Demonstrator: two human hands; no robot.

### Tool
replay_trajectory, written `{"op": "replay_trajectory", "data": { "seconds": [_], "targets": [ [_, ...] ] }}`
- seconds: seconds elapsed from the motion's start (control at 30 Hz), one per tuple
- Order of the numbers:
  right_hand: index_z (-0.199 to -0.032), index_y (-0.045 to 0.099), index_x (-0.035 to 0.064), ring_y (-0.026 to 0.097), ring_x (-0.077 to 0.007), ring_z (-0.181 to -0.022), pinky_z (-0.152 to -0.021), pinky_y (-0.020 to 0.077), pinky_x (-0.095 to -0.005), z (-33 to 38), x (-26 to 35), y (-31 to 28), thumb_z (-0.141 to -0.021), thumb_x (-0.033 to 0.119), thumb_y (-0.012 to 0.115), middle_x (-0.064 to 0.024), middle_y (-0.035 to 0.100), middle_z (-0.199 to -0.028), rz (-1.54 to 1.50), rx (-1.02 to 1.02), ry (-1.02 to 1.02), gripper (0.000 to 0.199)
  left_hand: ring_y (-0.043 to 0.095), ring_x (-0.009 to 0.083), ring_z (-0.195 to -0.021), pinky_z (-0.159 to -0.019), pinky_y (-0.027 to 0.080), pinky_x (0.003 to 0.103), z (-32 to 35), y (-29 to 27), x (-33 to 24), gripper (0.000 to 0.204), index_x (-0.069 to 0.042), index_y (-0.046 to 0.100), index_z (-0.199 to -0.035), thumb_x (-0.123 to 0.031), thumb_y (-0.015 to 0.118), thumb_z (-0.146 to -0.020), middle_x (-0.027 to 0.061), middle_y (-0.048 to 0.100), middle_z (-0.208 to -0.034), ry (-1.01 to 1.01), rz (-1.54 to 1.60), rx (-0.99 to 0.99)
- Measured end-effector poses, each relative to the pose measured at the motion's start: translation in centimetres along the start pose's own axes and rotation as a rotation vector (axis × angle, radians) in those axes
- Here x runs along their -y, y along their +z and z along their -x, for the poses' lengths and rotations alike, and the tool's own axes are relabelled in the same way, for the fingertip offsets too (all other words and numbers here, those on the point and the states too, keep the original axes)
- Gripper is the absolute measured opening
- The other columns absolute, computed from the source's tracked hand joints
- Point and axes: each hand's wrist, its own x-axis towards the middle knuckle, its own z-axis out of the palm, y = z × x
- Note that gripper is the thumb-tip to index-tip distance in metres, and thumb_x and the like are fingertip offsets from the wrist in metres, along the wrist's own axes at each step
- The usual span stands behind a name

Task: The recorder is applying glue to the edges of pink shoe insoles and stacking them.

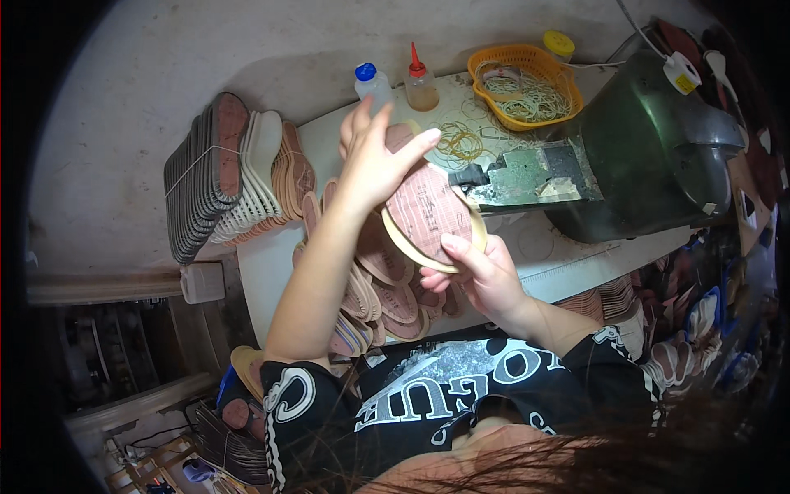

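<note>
A shoe insole (432,206) with a pinkish-brown face and a cream rim is held up in front of me, tilted, over the work table. My right hand (494,280) grips its near end, thumb on top and fingers beneath. Across the far end reaches my left hand (370,160), thumb stretched over the insole and fingers spread, slightly blurred. Just right of the insole is the narrow arm (527,177) of a green machine (650,156), with a dark part at its tip. Below my left forearm lie several loose insoles (395,305), partly hidden.
Tied stacks of insoles (218,165) stand at the left against the wall. Behind my hands are a blue-capped bottle (373,85), a red-tipped bottle (422,92) and an orange basket (517,58) of rubber bands. More insole stacks (613,300) sit at the right.
</note>
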Motion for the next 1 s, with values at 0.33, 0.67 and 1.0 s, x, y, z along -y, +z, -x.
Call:
{"op": "replay_trajectory", "data": {
  "seconds": [0.33, 0.67, 1.0],
  "targets": [
    [-0.112, 0.058, -0.0060, 0.069, -0.0210, -0.080, -0.071, 0.0566, -0.0287, -1.5, 1.1, 1.6, -0.098, 0.027, 0.051, -0.0168, 0.068, -0.094, -0.029, -0.053, 0.024, 0.037, 0.049, 0.0187, -0.086, -0.080, 0.041, 0.032, -4.8, -4.8, -2.3, 0.045, -0.007, 0.064, -0.088, -0.047, 0.076, -0.072, 0.0056, 0.057, -0.086, 0.294, -0.095, 0.889],
    [-0.119, 0.055, -0.0052, 0.068, -0.0198, -0.090, -0.076, 0.0554, -0.0279, -1.7, 1.6, 1.9, -0.099, 0.027, 0.049, -0.0146, 0.065, -0.108, -0.049, -0.054, 0.022, 0.038, 0.045, 0.0115, -0.059, -0.053, 0.036, 0.028, -4.3, -5.0, -0.5, 0.046, -0.004, 0.060, -0.076, -0.046, 0.076, -0.073, 0.0009, 0.048, -0.060, 0.273, 0.025, 0.895],
    [-0.110, 0.058, -0.0064, 0.069, -0.0196, -0.079, -0.066, 0.0572, -0.0258, -1.9, 1.6, 1.1, -0.098, 0.030, 0.050, -0.0153, 0.068, -0.095, -0.044, -0.083, -0.006, 0.040, 0.049, 0.0112, -0.059, -0.053, 0.040, 0.029, -0.8, -6.2, -0.5, 0.051, -0.003, 0.059, -0.072, -0.052, 0.074, -0.074, 0.0018, 0.054, -0.062, -0.009, 0.017, 0.783]
  ]
}}
